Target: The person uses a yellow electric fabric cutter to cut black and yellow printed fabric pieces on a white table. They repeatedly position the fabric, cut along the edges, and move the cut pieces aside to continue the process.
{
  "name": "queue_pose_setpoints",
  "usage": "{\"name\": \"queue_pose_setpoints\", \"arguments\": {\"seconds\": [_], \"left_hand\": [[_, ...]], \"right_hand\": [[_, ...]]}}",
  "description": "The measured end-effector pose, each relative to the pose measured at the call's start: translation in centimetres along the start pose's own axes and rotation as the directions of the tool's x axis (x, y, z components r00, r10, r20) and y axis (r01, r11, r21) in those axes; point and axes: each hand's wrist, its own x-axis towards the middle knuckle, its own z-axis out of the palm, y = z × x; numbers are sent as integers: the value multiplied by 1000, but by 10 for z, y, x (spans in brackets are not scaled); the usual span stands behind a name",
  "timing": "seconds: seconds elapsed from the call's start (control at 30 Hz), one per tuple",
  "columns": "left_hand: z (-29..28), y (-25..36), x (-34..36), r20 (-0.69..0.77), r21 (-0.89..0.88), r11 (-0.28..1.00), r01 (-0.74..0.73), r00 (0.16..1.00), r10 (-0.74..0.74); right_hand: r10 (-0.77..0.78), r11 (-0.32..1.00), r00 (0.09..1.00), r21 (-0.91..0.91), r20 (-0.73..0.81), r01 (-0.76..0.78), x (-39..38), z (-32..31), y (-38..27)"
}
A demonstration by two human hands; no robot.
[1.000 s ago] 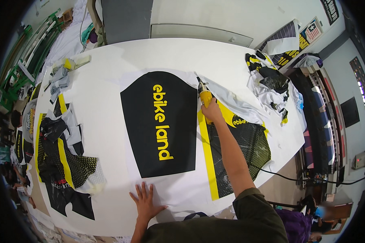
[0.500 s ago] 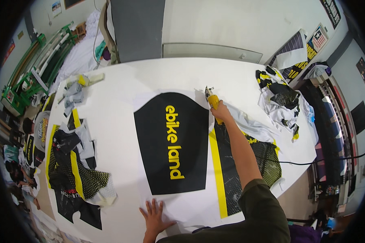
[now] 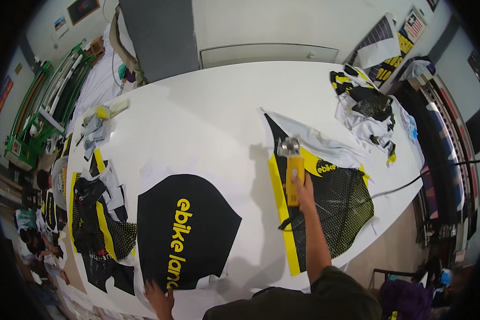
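My right hand is wrapped round the body of a yellow electric rotary cutter with a round metal head. It is over a black and yellow fabric piece with a mesh-like print and a grey-white underside folded over at its far end. Left of it lies a black fabric panel with a curved top and yellow lettering. At that panel's near edge my left hand grips the cloth, thumb and fingers on the lower corner. White sheet edges show beneath the panel.
Overlapping black, yellow and grey scraps cover the left of the white table. More crumpled offcuts lie at the far right. The cutter's black cord runs off the right edge. Fabric rolls stand on both sides; people sit at the far left.
The black panel has slid left and toward me with my left hand. My right hand has brought the cutter nearer, away from the panel's edge and over the printed fabric piece.
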Motion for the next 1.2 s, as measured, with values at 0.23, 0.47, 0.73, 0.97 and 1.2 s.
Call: {"name": "queue_pose_setpoints", "arguments": {"seconds": [0.23,0.47,0.73,0.97,1.2], "left_hand": [[-34,142,66,-92,-107,915,-388,921,379],[1,119,80,-51,-38,914,-403,915,401],[7,111,85,-77,5,912,-410,909,410],[14,95,95,-98,39,896,-442,891,444],[17,98,97,-109,48,892,-449,886,451]], "right_hand": [[-133,989,925,-112,-355,99,-119,-123,87],[-207,837,887,-543,-414,-58,-260,-200,56],[-51,584,974,-798,-221,-151,-399,-127,66],[-107,615,964,-778,-245,-130,-402,-85,93],[-131,586,952,-796,-276,-150,-359,-77,94]]}}
